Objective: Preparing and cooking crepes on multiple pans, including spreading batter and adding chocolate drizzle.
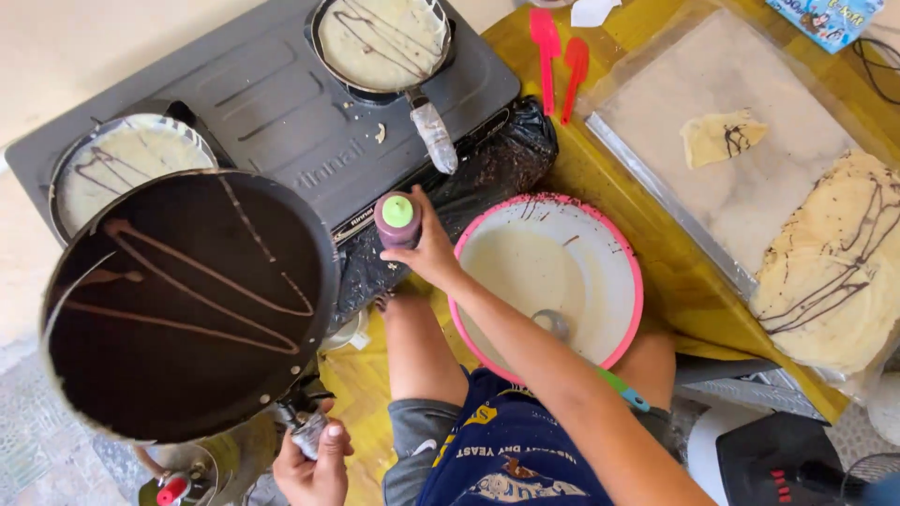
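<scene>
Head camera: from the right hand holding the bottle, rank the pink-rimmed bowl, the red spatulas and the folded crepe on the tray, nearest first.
From the right hand:
1. Pink-rimmed bowl, just beside it.
2. Red spatulas, up past the stove corner.
3. Folded crepe, out on the tray.

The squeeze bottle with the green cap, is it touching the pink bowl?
Apart. The head view shows the squeeze bottle, gripped in the right hand, standing left of the pink bowl, with the hand between them.
</scene>
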